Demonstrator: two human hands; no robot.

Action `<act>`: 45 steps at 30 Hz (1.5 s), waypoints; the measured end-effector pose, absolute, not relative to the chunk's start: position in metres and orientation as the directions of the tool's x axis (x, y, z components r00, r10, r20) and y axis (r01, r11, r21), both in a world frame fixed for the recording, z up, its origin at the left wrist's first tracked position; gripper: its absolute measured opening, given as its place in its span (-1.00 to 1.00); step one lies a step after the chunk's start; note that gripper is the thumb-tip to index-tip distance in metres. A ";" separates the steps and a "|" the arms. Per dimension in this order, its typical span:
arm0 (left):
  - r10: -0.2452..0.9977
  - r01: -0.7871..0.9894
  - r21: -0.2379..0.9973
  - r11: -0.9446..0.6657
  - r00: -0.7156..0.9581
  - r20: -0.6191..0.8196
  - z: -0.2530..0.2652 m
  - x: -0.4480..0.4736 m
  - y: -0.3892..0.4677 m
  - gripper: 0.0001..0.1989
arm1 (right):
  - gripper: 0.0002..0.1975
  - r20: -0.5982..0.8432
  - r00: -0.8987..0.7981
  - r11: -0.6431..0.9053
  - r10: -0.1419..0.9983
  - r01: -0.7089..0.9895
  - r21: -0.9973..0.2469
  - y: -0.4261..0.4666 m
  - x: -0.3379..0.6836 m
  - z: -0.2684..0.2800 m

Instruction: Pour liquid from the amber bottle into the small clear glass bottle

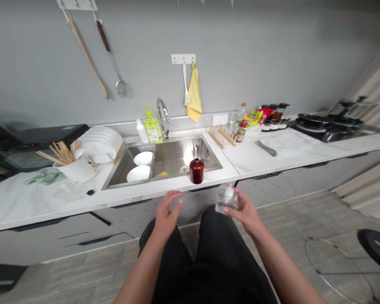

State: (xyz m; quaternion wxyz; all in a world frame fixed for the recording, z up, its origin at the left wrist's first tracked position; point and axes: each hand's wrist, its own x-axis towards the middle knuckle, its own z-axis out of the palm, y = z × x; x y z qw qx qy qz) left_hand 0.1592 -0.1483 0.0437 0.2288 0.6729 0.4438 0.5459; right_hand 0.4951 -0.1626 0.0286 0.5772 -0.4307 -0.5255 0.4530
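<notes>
My right hand [245, 210] is closed around a clear plastic package [222, 202] with a white rounded piece [229, 194] in or on it, held in front of the counter edge. What the white piece is, I cannot make out. My left hand [168, 215] holds nothing, its thumb and fingers apart, below the counter edge. Between the two hands and a little beyond them, a dark red glass bottle [196, 171] stands upright at the front rim of the sink. Neither hand touches it.
Two white bowls [138, 173] sit in the steel sink [174, 158] under a faucet [163, 116]. Left are stacked plates [106, 137] and a white pot [77, 171] with chopsticks. A wooden rack [221, 137], grey tongs-like utensil [266, 148] and stove [326, 128] are right.
</notes>
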 end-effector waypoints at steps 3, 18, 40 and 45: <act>0.848 0.172 0.835 -0.522 0.215 0.485 0.059 0.192 -0.184 -0.64 | -0.23 0.165 -0.149 0.144 0.975 -0.144 -0.979 -0.184 0.458 0.041; 0.897 0.114 0.890 -0.441 0.093 0.432 0.078 0.186 -0.213 -0.68 | -0.18 0.250 -0.368 0.207 0.896 -0.152 -0.966 -0.188 0.383 0.051; 0.896 -0.163 0.900 -0.404 0.129 0.425 0.072 0.192 -0.208 -0.43 | -0.26 0.263 -0.376 0.246 0.888 -0.094 -0.965 -0.193 0.382 0.070; 0.895 -0.164 0.903 -0.397 0.152 0.420 0.065 0.186 -0.204 -0.70 | -0.20 0.239 -0.378 0.214 0.894 -0.106 -0.971 -0.189 0.387 0.059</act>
